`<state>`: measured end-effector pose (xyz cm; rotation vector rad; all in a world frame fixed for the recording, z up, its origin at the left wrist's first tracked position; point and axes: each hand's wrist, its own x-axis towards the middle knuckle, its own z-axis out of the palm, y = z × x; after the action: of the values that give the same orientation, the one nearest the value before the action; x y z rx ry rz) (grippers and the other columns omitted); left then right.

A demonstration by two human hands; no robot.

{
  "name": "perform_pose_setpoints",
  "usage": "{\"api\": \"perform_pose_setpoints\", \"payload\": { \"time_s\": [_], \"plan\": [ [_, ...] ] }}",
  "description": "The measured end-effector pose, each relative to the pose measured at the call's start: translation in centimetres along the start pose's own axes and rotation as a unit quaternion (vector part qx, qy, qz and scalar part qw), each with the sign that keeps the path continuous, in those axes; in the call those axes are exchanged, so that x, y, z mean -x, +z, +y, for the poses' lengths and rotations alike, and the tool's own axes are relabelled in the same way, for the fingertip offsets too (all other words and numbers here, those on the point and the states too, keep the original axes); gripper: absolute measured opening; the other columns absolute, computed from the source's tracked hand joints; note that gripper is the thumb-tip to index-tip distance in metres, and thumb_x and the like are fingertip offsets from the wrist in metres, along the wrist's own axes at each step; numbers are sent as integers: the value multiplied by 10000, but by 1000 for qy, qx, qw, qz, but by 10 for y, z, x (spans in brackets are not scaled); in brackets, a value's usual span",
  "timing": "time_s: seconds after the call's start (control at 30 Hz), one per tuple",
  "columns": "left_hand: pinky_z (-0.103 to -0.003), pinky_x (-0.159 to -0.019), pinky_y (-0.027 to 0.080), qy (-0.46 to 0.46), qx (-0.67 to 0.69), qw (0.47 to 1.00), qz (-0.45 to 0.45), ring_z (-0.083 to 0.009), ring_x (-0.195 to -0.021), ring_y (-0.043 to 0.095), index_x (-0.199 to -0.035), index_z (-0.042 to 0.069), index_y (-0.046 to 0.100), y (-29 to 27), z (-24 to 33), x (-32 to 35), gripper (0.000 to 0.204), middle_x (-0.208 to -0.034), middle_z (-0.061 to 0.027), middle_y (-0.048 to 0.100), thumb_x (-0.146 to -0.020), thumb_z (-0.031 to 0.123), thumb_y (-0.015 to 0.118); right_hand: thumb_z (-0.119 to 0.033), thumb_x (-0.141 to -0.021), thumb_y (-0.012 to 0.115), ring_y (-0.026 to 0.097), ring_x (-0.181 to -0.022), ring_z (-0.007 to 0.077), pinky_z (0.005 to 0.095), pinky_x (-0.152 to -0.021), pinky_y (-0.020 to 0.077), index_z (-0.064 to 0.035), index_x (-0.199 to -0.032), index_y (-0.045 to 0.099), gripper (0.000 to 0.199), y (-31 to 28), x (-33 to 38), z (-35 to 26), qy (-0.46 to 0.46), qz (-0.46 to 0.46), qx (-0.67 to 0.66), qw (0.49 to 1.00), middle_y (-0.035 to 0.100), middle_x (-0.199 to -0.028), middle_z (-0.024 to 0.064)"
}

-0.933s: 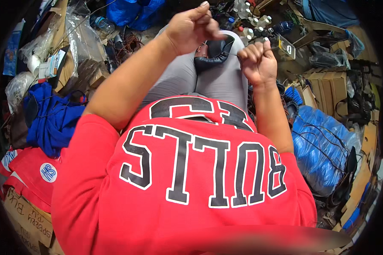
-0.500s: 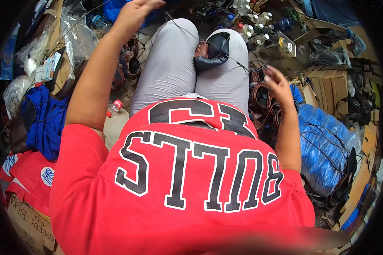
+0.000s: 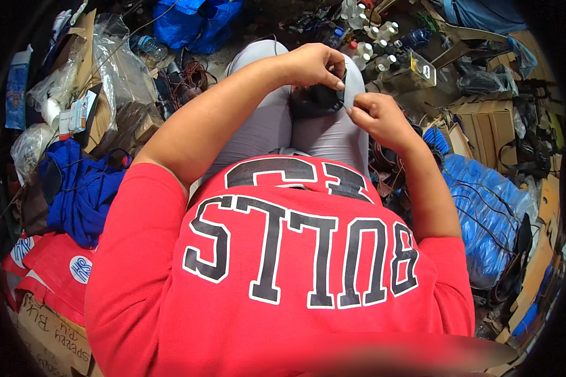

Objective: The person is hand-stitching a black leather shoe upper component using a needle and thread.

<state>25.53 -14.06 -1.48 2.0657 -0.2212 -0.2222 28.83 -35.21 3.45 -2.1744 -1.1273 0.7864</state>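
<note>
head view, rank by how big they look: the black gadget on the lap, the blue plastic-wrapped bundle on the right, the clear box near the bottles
1. blue plastic-wrapped bundle, clearly largest
2. black gadget, partly hidden under the left hand
3. clear box; it sits farther off, so second and third are uncertain

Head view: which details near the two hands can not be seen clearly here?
- Dark object on the lap: the left hand covers much of it; its kind is unclear.
- Thin tool at the right hand: too small to identify.
- Small bottles beyond the knees: details too small.
</note>
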Motion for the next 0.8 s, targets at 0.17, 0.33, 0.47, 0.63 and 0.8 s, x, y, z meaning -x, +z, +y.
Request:
{"api": "perform_pose_setpoints", "payload": {
  "time_s": [0.17,0.33,0.47,0.63,0.8],
  "plan": [
    [-225,-506,393,-84,142,986,-36,-49,-559,471,-873,40,620,-16,-4,2,222,-702,18,564,-751,189,732,-146,-862,604,407,-612,30,208,-533,327,-15,-710,580,202,-18,29,-15,35,98,-288,952,446,-627,-67],
    [-220,-568,421,-69,235,965,-99,-62,-611,496,-960,16,643,-22,-11,0,246,-762,6,596,-771,159,708,-121,-801,639,535,-670,164,272,-611,433,-104,-979,685,184,-8,4,-4,-33,112,-24,993,537,-714,63],
    [-231,-598,432,-58,216,968,-111,-73,-626,500,-1039,15,654,-22,-10,3,269,-795,-16,621,-784,98,668,-125,-771,611,588,-721,264,341,-662,470,-97,-940,694,190,-3,-9,3,-58,115,60,990,585,-761,117],
    [-235,-594,429,-74,198,969,-130,-76,-608,483,-1071,31,653,-26,-8,6,295,-763,-15,617,-777,46,635,-125,-773,599,599,-722,274,339,-668,478,-86,-916,696,177,-5,-12,-2,-43,108,100,988,599,-765,122],
    [-224,-590,429,-73,180,971,-137,-73,-597,481,-1081,51,655,-26,-11,4,313,-745,2,613,-772,20,615,-120,-770,595,605,-729,274,339,-673,481,-76,-900,696,170,-5,-12,-7,-49,109,112,986,605,-770,126]
  ]
}}
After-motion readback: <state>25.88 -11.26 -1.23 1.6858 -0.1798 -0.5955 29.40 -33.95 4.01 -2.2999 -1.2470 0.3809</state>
